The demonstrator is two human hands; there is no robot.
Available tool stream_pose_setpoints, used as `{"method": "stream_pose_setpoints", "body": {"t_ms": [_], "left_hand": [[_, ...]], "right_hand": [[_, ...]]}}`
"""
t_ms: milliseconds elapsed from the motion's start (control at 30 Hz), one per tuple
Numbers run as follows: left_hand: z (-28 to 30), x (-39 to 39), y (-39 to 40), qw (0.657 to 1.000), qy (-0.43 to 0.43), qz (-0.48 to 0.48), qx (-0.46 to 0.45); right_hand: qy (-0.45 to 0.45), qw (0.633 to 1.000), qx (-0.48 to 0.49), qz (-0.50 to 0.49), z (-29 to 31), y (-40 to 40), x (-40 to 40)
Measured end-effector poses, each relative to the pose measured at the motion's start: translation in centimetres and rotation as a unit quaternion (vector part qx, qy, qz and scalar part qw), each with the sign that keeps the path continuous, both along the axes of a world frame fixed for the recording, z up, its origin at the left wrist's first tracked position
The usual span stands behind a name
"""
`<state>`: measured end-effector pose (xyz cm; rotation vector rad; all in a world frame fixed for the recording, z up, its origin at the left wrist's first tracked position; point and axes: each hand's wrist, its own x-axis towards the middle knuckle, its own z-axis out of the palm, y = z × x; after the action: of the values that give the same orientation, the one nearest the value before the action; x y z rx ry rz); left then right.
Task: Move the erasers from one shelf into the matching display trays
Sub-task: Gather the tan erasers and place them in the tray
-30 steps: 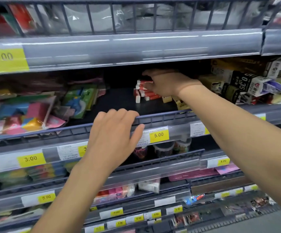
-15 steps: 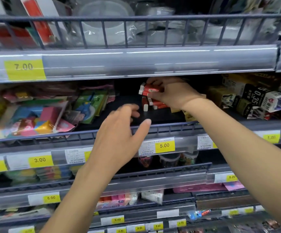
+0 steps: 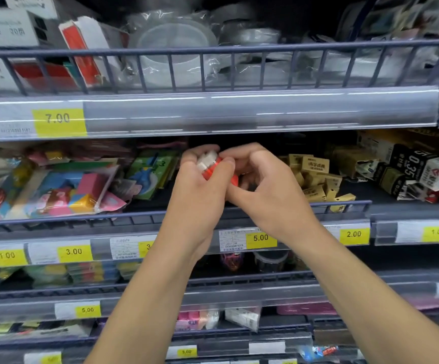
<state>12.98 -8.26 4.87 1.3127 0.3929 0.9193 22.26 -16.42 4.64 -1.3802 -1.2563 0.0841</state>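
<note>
At left of the frame, bagged colourful erasers (image 3: pixel 55 190) lie heaped behind the shelf rail (image 3: pixel 139 215), which likely keeps stock from sliding off. At centre, the left hand (image 3: pixel 200 185) curls round a bundle of red-and-white erasers (image 3: pixel 209 162), apparently gathering them for one carry. The right hand (image 3: pixel 263 185) curls against the same bundle, steadying it. Right of centre, tan eraser boxes (image 3: pixel 315 177) lie loose.

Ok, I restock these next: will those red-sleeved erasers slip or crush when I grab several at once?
Probably stiff: the red-and-white erasers look like small blocks, held bunched between left hand and right hand. Likely light. Their sleeves look glossy, so a loose one might slide out.
</note>
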Motion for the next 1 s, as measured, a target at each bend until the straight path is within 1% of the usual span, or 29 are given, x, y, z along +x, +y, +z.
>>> {"method": "stream_pose_setpoints", "body": {"t_ms": [67, 167, 267, 333, 400, 433, 467, 533, 700, 867, 967, 1000], "left_hand": [[0.0, -0.3, 0.2, 1.0, 0.009, 0.005, 0.009], [-0.1, -0.8, 1.0, 0.997, 0.032, 0.037, 0.051], [-0.1, -1.5, 2.3, 0.993, 0.048, 0.065, 0.082], [-0.2, -1.9, 3.0, 0.989, 0.069, 0.076, 0.107], [-0.4, -2.1, 3.5, 0.987, 0.079, 0.08, 0.115], [-0.5, -2.1, 3.6, 0.987, 0.081, 0.08, 0.114], [-0.6, -2.2, 3.7, 0.987, 0.085, 0.079, 0.114], [-0.6, -2.2, 3.8, 0.986, 0.093, 0.077, 0.115], [-0.9, -2.2, 4.0, 0.983, 0.108, 0.075, 0.128], [-0.9, -2.2, 4.1, 0.984, 0.116, 0.068, 0.118], [-0.9, -2.3, 4.3, 0.979, 0.133, 0.071, 0.137], [-1.0, -2.4, 4.3, 0.976, 0.143, 0.073, 0.146]], "right_hand": [[-0.041, 0.999, -0.013, 0.003, 0.2, -0.1, 0.4], [-0.137, 0.989, -0.047, -0.004, 1.4, -0.6, 2.2], [-0.18, 0.971, -0.141, -0.072, 2.8, -0.7, 5.7], [-0.229, 0.934, -0.248, -0.12, 3.2, 0.0, 8.0], [-0.302, 0.875, -0.346, -0.152, 3.4, 1.0, 9.4], [-0.334, 0.849, -0.376, -0.159, 3.4, 1.5, 9.8], [-0.36, 0.832, -0.393, -0.158, 3.4, 2.0, 10.0], [-0.392, 0.815, -0.404, -0.138, 3.2, 2.9, 10.1], [-0.446, 0.796, -0.394, -0.11, 2.1, 4.4, 10.1], [-0.421, 0.817, -0.379, -0.11, 1.7, 4.8, 10.4], [-0.411, 0.819, -0.386, -0.109, 1.8, 4.6, 10.2], [-0.398, 0.829, -0.377, -0.109, 2.0, 4.4, 9.9]]}}
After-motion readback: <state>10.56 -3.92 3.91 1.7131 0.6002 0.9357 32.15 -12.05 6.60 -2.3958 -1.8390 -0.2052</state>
